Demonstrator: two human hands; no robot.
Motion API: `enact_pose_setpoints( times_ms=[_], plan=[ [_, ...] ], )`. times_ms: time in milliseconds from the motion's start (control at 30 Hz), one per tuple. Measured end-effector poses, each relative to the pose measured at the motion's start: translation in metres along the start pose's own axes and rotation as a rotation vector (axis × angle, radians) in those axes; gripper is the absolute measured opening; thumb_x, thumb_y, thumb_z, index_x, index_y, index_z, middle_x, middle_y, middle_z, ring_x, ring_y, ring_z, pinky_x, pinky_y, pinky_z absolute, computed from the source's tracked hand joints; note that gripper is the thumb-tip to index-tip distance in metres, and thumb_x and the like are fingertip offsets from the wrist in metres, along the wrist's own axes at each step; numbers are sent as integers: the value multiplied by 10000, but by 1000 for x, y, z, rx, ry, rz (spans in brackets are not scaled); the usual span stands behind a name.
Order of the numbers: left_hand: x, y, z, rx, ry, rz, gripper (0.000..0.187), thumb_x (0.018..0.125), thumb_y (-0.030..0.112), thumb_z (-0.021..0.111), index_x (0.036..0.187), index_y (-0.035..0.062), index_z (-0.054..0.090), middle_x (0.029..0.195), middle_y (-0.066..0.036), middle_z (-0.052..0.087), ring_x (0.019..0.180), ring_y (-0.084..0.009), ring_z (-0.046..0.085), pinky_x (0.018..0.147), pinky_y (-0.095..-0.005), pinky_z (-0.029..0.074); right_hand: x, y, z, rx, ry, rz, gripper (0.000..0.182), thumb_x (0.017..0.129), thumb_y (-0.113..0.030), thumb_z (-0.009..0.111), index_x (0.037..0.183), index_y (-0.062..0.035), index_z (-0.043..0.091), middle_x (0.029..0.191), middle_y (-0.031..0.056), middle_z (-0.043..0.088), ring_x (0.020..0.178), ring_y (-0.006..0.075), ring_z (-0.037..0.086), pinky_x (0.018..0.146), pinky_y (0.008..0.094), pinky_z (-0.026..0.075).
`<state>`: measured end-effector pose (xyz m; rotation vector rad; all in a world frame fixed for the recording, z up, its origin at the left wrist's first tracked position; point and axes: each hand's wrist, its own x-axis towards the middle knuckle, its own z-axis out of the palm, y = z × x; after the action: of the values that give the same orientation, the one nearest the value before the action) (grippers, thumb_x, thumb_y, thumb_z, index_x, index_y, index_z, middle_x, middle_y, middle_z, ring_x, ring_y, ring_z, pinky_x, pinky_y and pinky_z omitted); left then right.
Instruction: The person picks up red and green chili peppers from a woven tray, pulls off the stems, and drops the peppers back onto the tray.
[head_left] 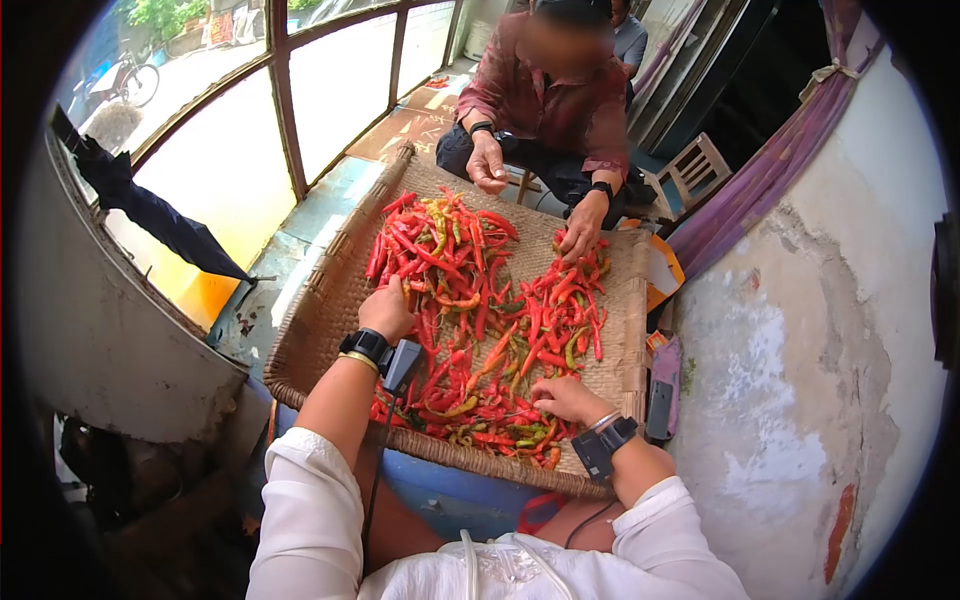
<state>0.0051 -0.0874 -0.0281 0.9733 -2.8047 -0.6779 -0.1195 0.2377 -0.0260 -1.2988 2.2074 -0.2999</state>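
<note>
Red chili peppers (430, 250), with some green and yellowish ones among them, lie heaped in a large woven basket tray (625, 370). My left hand (387, 310) is at the left side of the heap, fingers curled in against the peppers. Whatever it may hold is hidden by the hand. Near the front right of the peppers, my right hand (572, 400) has its fingers bent together at the edge of the pile. I cannot make out anything between them. Both my wrists carry dark strapped devices.
Across the tray sits a person (545, 90) in a dark red shirt, one hand on the peppers and the other raised above the tray. A second person is partly visible behind. Windows and a folded dark umbrella (165, 215) are left; a cracked wall (780, 380) stands right.
</note>
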Motion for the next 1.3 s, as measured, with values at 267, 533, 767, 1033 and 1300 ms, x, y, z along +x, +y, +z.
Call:
enact_pose_setpoints(
  times_ms=[267,533,767,1033,1300],
  plan=[
    [-24,20,-10,3,-263,111,334,685,179,598,970,10,557,919,-168,635,868,-320,614,723,-418,496,14,-84,-49,-184,17,-164,270,769,-200,599,991,-45,595,919,159,617,884,317,586,767,398,468],
    [-26,18,-56,23,-277,198,471,720,438,640,961,36,591,864,-159,630,854,-308,606,750,-408,478,112,-83,-48,358,487,-87,342,801,-219,613,1075,-21,561,929,123,585,792,244,590,748,354,469],
    [47,13,-49,-139,197,128,670,771,502,586,1197,9,429,1138,-229,496,1030,-382,484,859,-442,428,171,-54,-30,480,742,62,532,832,-318,576,1222,12,430,1134,193,474,1061,302,475,898,376,392],
    [112,24,-16,-130,115,-109,879,704,722,472,1344,134,343,1330,-203,355,1182,-411,373,957,-495,336,189,-47,-29,824,600,126,644,830,-379,561,1295,15,355,1214,233,428,1150,333,419,960,380,340],
    [109,8,9,-214,22,164,850,661,694,544,1241,75,486,1314,-198,376,1196,-387,371,971,-450,337,198,-62,-23,1253,503,-153,617,828,-342,581,1293,0,363,1222,138,447,1144,224,426,969,321,330]
  ],
)
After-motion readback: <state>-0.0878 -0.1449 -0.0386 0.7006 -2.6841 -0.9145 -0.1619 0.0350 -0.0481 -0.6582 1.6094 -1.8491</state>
